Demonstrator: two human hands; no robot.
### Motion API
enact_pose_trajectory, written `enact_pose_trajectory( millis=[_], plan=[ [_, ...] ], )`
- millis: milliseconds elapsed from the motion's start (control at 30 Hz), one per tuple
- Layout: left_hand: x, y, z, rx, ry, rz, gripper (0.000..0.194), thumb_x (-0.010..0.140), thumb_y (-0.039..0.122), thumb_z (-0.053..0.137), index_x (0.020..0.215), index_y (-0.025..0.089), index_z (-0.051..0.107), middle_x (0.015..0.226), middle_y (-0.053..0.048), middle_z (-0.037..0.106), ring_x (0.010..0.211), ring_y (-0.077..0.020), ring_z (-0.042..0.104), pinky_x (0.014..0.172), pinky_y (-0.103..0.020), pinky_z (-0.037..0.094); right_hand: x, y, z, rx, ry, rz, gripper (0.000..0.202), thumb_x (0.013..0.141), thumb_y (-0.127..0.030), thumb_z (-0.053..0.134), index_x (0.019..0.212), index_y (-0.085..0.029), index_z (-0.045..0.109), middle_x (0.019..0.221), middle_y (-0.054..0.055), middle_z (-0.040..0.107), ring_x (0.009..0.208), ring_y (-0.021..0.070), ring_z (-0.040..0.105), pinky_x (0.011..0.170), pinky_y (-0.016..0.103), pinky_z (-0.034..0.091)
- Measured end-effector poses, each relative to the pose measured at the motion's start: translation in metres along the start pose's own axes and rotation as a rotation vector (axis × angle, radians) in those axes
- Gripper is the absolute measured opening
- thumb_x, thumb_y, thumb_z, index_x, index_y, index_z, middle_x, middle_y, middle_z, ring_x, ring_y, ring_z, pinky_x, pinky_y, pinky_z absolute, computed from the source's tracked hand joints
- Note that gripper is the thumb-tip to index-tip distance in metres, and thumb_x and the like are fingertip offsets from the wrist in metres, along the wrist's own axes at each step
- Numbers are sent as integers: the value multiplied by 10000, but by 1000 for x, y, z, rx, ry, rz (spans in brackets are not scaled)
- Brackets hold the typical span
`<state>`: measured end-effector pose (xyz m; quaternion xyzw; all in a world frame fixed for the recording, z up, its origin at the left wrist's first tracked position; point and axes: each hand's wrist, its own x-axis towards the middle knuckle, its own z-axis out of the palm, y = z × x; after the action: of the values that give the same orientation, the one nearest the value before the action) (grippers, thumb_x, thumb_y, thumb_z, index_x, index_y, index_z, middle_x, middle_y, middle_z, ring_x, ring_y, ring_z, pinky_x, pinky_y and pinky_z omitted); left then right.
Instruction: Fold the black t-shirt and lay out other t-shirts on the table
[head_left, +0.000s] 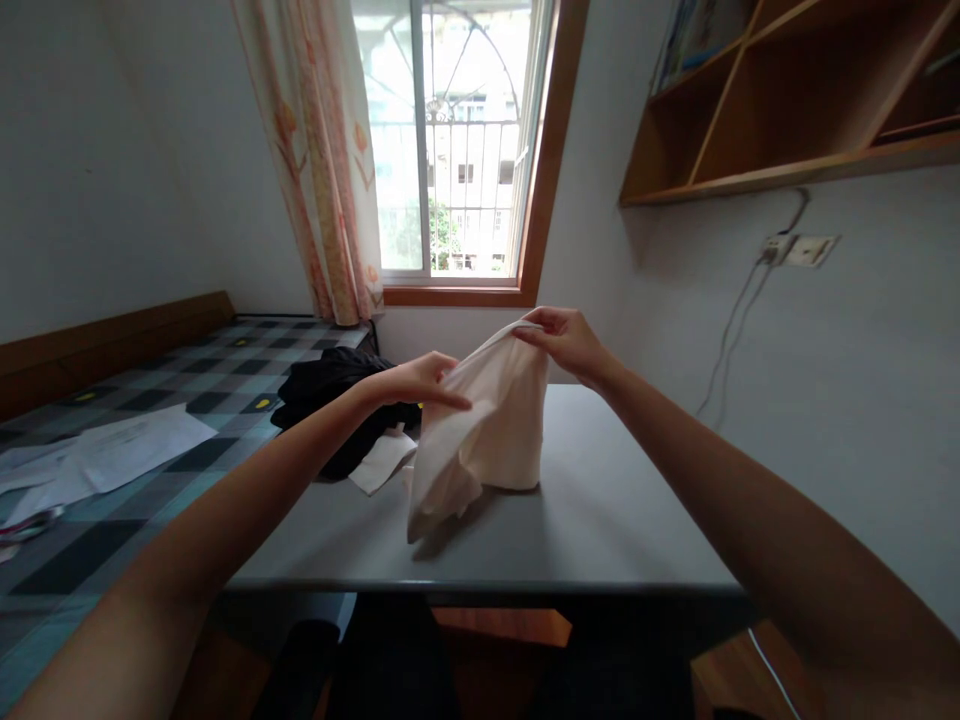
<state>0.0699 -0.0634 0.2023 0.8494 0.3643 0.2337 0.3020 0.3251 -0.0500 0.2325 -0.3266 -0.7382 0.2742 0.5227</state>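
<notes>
Left hand, right hand: both grasping cloth
Pinched along upper edge, likely to let folds hang loose over table

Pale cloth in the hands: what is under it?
The table, with a shadow on its top, shows below the pale cloth. The cloth hides part of the tabletop, so anything lying there cannot be seen.
</notes>
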Motion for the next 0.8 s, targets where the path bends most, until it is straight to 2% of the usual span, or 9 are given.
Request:
enact_pose_trajectory(
  millis=[67, 167, 233, 333, 433, 567, 633, 700, 800],
  plan=[
    [-6, -17, 0, -45, -244, -72, 388, 593, 433, 811, 832, 145, 709, 691, -8, 651, 604, -152, 582, 527, -232, 437, 0, 0, -11, 39, 92, -15, 401, 663, -554, 746, 761, -184, 624, 721, -5, 617, 679, 121, 554, 622, 260, 463],
    [-14, -40, -4, -22, -277, -85, 383, 568, 408, 809, 822, 138, 708, 666, 13, 630, 598, -142, 563, 547, -228, 429, -3, 3, -27, 66, 175, 18, 412, 689, -589, 706, 768, -206, 574, 709, -20, 591, 637, 107, 520, 573, 236, 423],
    [-17, -52, -11, 71, -116, -69, 342, 599, 422, 769, 763, 133, 689, 620, 29, 589, 587, -127, 530, 547, -215, 400, -8, 6, -37, 21, 141, 78, 422, 679, -592, 710, 779, -204, 576, 718, -17, 596, 633, 108, 514, 567, 234, 407],
    [-19, -62, -26, 258, 266, -93, 303, 674, 439, 677, 725, 140, 662, 555, 33, 535, 558, -122, 489, 520, -209, 342, -18, 13, -53, -128, -14, 170, 447, 643, -585, 736, 800, -182, 622, 744, -3, 621, 672, 123, 538, 597, 243, 408],
    [-20, -61, -41, 340, 611, -93, 274, 744, 400, 576, 809, 149, 664, 592, 13, 563, 581, -140, 506, 539, -221, 351, -28, 26, -63, -316, -315, 267, 488, 563, -550, 794, 854, -175, 684, 762, 2, 651, 722, 157, 580, 641, 260, 435],
    [-18, -40, -49, 340, 886, -34, 243, 771, 307, 505, 870, 157, 668, 707, -7, 621, 674, -154, 538, 620, -231, 398, -43, 56, -59, -624, -690, 491, 383, 502, -388, 857, 801, -197, 714, 752, 31, 688, 804, 245, 643, 716, 318, 489],
    [-17, -26, -45, 313, 946, 2, 224, 776, 271, 491, 864, 160, 664, 721, -4, 624, 688, -151, 540, 644, -231, 405, -47, 70, -55, -873, -653, 614, 247, 576, -331, 831, 728, -188, 700, 778, 89, 697, 892, 305, 658, 788, 380, 495],
    [-16, -15, -38, 269, 944, 53, 209, 797, 271, 487, 848, 160, 656, 723, -3, 623, 696, -151, 545, 651, -230, 410, -46, 79, -57, -1054, -482, 706, 190, 672, -336, 774, 720, -173, 690, 846, 159, 698, 996, 359, 646, 842, 443, 484],
    [-12, -7, -27, 174, 841, 129, 264, 853, 357, 491, 758, 159, 638, 710, -15, 628, 727, -166, 561, 655, -232, 424, -33, 76, -72, -926, -182, 781, 256, 778, -397, 666, 763, -143, 682, 846, 213, 691, 970, 386, 659, 798, 484, 506]
  ],
)
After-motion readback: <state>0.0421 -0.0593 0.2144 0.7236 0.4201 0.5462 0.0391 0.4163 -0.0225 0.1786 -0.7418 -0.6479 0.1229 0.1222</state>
